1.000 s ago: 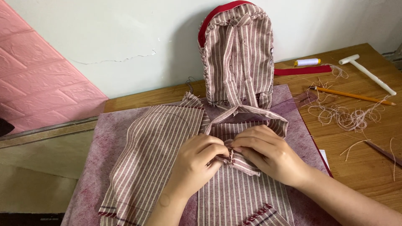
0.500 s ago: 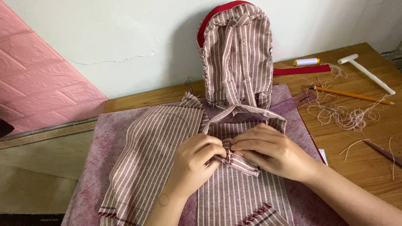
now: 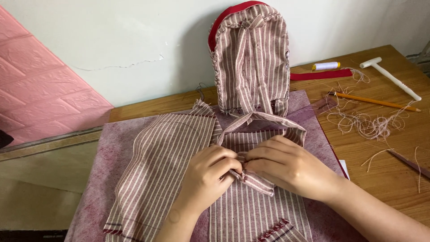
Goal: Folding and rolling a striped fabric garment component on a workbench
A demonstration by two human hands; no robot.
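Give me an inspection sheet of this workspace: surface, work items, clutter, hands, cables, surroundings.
Surface: wooden table under a mottled pink felt mat.
Work items: striped pink-and-white fabric panel lying flat; small striped fabric strap pinched between both hands; striped backpack-shaped pouch with red rim standing upright against the wall.
Clutter: loose thread tangle, orange pencil, white thread spool, white plastic hammer, red ribbon strip.
Hands: left hand and right hand touch at the strap.
Cables: nothing seen.
Surroundings: white wall, pink brick-pattern panel.

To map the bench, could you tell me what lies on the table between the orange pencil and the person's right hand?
In the head view, a tangle of loose pale threads lies on the wooden table between the orange pencil and the right hand.
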